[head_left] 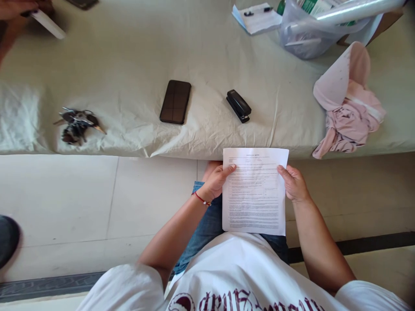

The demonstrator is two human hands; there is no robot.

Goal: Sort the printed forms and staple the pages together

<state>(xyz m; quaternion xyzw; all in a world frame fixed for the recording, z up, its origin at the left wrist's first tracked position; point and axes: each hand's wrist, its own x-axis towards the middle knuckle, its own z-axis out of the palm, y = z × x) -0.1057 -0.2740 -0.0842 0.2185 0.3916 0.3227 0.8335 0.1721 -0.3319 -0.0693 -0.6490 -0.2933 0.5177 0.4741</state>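
I hold a printed sheet of paper [254, 192] upright over my lap, below the edge of a bed. My left hand [215, 181] grips its left edge with the thumb on the page; a red bracelet circles that wrist. My right hand [294, 183] grips the right edge. On the bed [129, 56] just beyond the sheet lies a black stapler [238, 106], and left of it a dark phone [175, 102] lies face down.
A bunch of keys [78, 123] lies at the bed's left. Pink cloth [348, 103] sits at the right, behind it a plastic bag [314, 30] and papers with clips [257, 17]. Another person's hand [19, 8] holds a white object at top left. Tiled floor lies below.
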